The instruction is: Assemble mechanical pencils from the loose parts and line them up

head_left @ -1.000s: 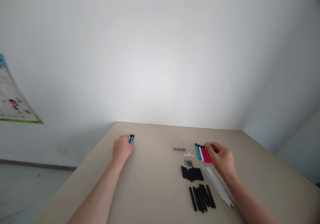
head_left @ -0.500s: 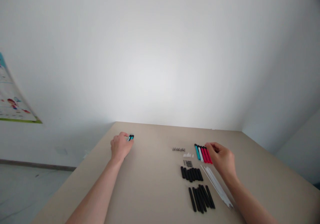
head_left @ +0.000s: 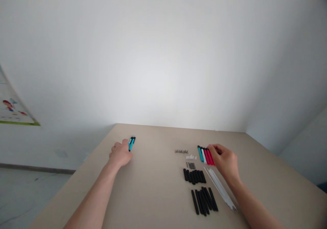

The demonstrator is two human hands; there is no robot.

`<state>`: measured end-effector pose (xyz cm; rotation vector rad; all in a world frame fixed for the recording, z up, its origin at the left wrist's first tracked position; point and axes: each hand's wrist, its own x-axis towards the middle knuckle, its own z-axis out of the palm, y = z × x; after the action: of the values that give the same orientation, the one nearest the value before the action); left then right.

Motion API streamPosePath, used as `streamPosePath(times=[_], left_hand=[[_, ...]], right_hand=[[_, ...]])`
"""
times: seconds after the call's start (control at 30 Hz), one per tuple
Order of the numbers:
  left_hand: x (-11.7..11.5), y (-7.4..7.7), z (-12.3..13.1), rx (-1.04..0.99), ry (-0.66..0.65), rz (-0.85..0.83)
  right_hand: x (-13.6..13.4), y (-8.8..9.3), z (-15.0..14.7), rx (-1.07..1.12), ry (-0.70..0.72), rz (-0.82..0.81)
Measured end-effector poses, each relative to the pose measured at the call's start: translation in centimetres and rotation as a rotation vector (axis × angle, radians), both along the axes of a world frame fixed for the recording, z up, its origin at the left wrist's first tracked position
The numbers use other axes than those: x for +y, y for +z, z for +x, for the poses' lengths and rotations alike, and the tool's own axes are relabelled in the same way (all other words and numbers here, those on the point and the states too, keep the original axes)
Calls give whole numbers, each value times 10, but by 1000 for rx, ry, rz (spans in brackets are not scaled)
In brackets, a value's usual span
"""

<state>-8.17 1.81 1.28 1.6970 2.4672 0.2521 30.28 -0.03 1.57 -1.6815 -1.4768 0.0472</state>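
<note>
My left hand [head_left: 120, 153] is at the far left of the table, beside two turquoise-and-black pens [head_left: 131, 143] lying side by side. Its thumb and fingers are apart at the pens' near end, and the fingertips are partly hidden. On the right, my right hand [head_left: 224, 159] has thumb and forefinger pinched together at the right end of a row of pen barrels. That row has a turquoise barrel [head_left: 200, 153], a white barrel [head_left: 203, 155] and red barrels [head_left: 208, 156], all with black tops. Whatever the pinch holds is hidden.
Nearer lie silver cone tips [head_left: 181, 151], small white pieces [head_left: 191, 157], springs [head_left: 190, 165], short black sleeves [head_left: 194, 176], longer black tubes [head_left: 204, 201] and thin white refills [head_left: 221, 189]. A wall [head_left: 163, 69] stands behind the table [head_left: 153, 174].
My left hand has drawn back toward me and left, uncovering more of the two turquoise pens. My right hand keeps its pinch at the barrel row. The view has shifted slightly.
</note>
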Motion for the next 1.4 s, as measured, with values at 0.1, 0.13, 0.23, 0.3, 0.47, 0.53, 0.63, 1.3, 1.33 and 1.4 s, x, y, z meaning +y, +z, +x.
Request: streamPosePath(times=[0.1, 0.13, 0.23, 0.3, 0.47, 0.53, 0.63, 1.3, 1.33, 1.4], left_hand=[[1, -1, 0, 17, -5, -6], [1, -1, 0, 21, -6, -6], [1, -3, -1, 26, -9, 0], [2, -3, -2, 24, -8, 5], [8, -1, -3, 10, 11, 57], [10, 1, 0, 12, 26, 94], [12, 3, 5, 23, 25, 136], [16, -7, 4, 36, 10, 232], [16, -6, 5, 34, 9, 238], [15, -5, 6, 32, 11, 255]], right_hand=[[1, -2, 1, 4, 0, -2], [2, -3, 2, 6, -2, -5], [2, -4, 3, 13, -13, -21], [2, -3, 2, 16, -22, -33], [2, -1, 2, 18, -24, -22], [2, -2, 2, 18, -16, -24], [1, -1, 1, 10, -12, -34], [0, 6, 1, 43, -64, -99], [1, 6, 3, 45, -84, -114], [2, 7, 8, 32, -141, -154]])
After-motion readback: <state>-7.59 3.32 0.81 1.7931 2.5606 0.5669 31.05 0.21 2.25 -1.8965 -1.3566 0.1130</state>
